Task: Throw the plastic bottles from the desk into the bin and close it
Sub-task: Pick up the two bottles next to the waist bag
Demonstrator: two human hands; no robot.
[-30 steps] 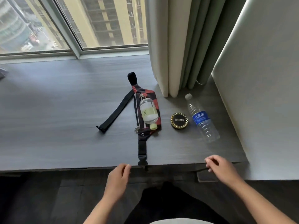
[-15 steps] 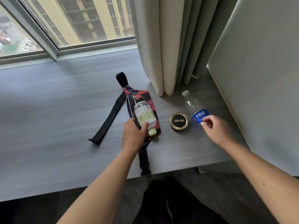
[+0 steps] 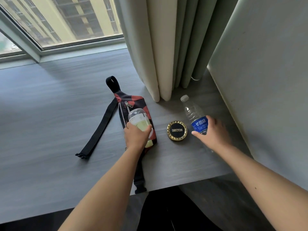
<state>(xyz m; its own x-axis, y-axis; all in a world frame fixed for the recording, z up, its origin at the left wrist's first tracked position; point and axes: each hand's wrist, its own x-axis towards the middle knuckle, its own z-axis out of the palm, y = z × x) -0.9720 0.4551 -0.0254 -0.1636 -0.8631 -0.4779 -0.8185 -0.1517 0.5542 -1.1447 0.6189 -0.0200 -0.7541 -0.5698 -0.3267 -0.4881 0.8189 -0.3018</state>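
Two plastic bottles lie on the grey desk [image 3: 50, 114]. A short one with yellowish liquid [image 3: 139, 119] rests on a red and black waist bag [image 3: 130, 100]; my left hand [image 3: 135, 136] is wrapped around its lower half. A clear water bottle with a blue label [image 3: 194, 114] lies to the right near the wall, cap pointing away. My right hand [image 3: 212, 132] curls over its labelled middle, thumb on the near side. No bin is in view.
A round black and gold compact [image 3: 177, 130] sits between the two bottles. Cream curtains [image 3: 160, 47] hang down to the desk just behind them. A pale wall [image 3: 266, 80] stands close on the right. The bag's black strap [image 3: 100, 130] trails left.
Both hands came up from below the desk edge and reached forward. The left closed around the small bottle, the right settled over the water bottle. The bottles still lie where they were.
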